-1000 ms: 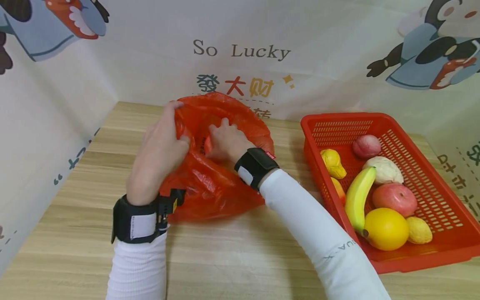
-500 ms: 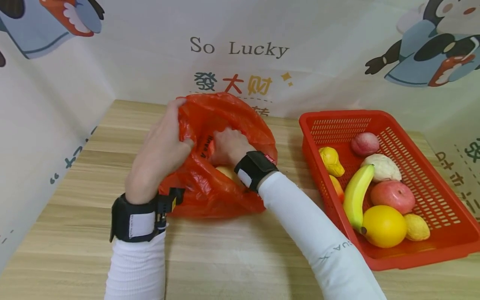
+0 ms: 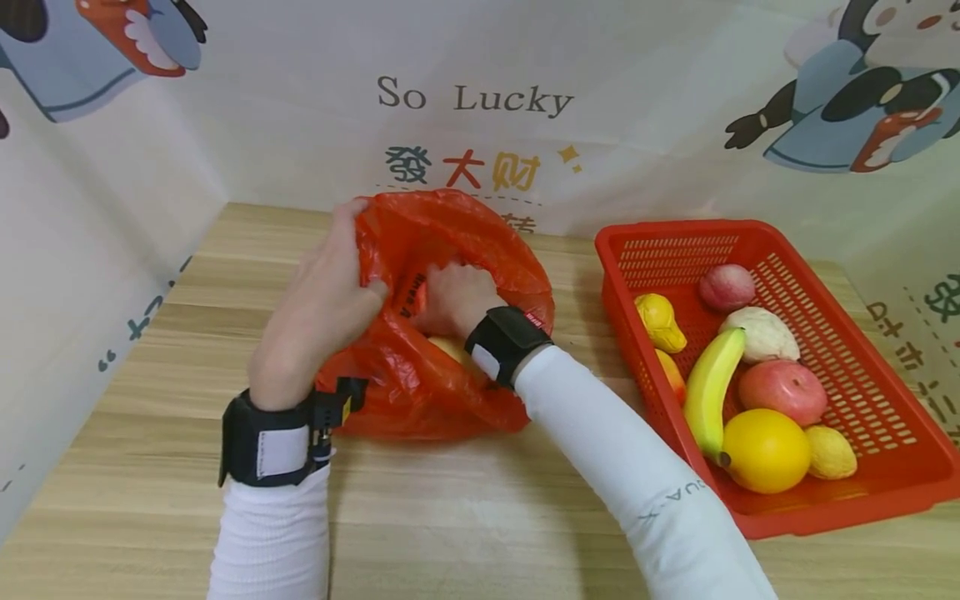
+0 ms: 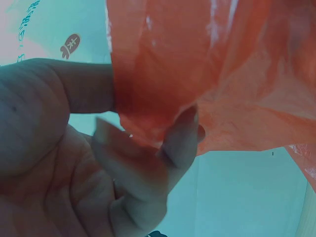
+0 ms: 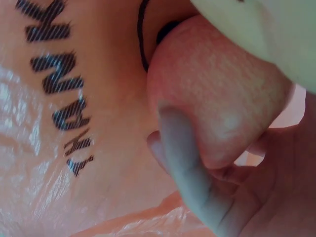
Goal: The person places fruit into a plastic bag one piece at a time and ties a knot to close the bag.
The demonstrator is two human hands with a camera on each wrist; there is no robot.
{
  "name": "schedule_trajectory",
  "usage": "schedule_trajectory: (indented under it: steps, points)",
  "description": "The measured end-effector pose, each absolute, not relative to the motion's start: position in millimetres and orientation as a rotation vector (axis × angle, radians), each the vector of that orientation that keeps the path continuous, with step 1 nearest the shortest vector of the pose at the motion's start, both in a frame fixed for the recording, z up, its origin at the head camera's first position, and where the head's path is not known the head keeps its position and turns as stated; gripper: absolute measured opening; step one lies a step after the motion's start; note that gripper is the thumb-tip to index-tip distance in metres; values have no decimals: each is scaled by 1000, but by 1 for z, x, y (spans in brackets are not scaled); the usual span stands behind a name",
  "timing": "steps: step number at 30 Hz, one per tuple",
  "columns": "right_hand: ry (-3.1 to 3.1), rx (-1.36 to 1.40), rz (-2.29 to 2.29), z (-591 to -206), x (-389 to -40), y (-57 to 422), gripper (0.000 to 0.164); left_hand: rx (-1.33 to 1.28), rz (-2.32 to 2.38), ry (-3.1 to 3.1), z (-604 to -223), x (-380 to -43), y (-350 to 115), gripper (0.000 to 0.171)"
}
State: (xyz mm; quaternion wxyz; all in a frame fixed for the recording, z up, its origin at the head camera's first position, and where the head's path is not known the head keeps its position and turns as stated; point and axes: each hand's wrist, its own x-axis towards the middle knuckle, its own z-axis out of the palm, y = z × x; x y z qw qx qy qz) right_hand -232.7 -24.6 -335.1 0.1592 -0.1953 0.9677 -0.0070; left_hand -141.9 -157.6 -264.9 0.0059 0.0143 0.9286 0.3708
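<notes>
A red plastic bag (image 3: 397, 392) stands on the table with its mouth toward me. At its left rim, my left hand (image 3: 311, 308) pinches the film; the left wrist view shows the thumb and fingers (image 4: 180, 140) on the bag's edge. My right hand (image 3: 459, 296) is inside the bag. There its thumb and fingers curl round a red, streaky apple (image 5: 212, 89) with a dark stem end. Against the apple lies a smooth pale-yellow fruit (image 5: 261, 39), partly visible below the right wrist in the head view. The bag's bottom is hidden.
To the right stands a red slotted basket (image 3: 862, 517) holding a banana (image 3: 711, 396), an orange-yellow round fruit (image 3: 767, 450), a lemon (image 3: 831, 452), and several other pieces of produce. A printed white sheet (image 3: 300, 100) hangs behind the wooden table (image 3: 450, 533).
My right hand has moved slightly down inside the bag, and the pale-yellow fruit has come into sight below the wrist. The left hand stays at the rim.
</notes>
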Motion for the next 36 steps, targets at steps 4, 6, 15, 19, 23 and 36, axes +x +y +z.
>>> schedule_trajectory:
  steps: [4, 6, 15, 19, 23, 36]
  points:
    - [2767, -582, 58, -329, -230, -20, 66, 32, 1172, 2903, -265, -142, -157, 82]
    - [2763, -598, 44, -322, -228, -17, 66, 26, 1175, 2901, -265, -142, -157, 81]
    - [2635, -834, -122, -278, -220, 11, 41, -12, 1184, 2885, -264, -142, -157, 84]
    - [2551, -946, -188, -263, -222, 28, 35, -14, 1164, 2886, -264, -142, -156, 85]
    - [2538, -963, -212, -246, -226, 49, 26, -24, 1156, 2883, -264, -142, -156, 86]
    - [2724, -637, -306, -217, -267, 170, 24, -29, 1141, 2907, -265, -141, -157, 85]
